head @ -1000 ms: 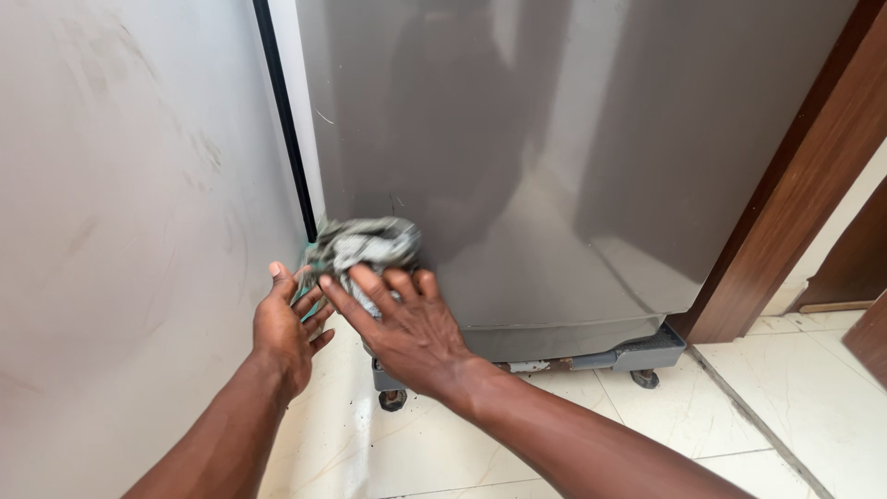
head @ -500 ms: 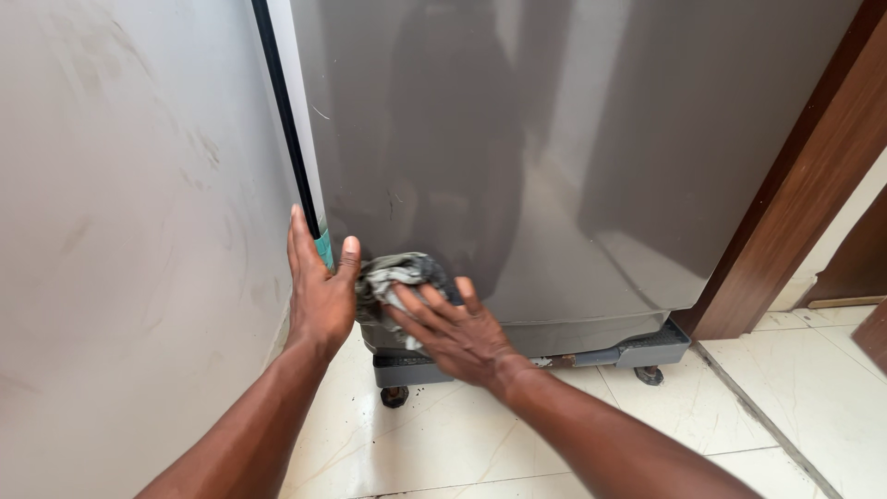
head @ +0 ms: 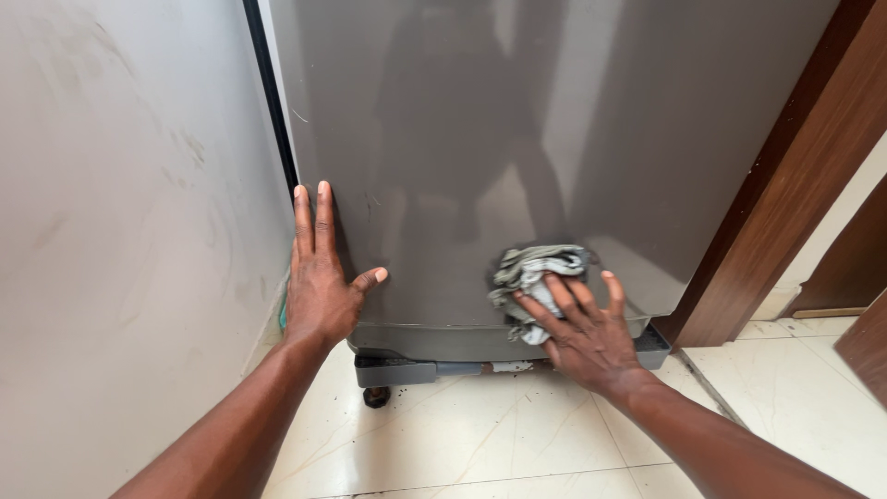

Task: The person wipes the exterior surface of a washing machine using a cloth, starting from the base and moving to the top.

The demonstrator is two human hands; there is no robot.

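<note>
The right hand (head: pixel 587 337) is spread wide and presses a grey cloth (head: pixel 534 277) flat on the low front of the fridge (head: pixel 517 139). It does not grip the cloth. The left hand (head: pixel 319 277) is open and empty, flat on the fridge's left edge beside the wall (head: pixel 120 231).

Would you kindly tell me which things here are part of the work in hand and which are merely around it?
In use:
right hand pressing grey cloth
grey appliance panel
left hand flat on the panel's left edge

Just around:
wheeled stand
white wall
wooden door frame
tiled floor
</note>
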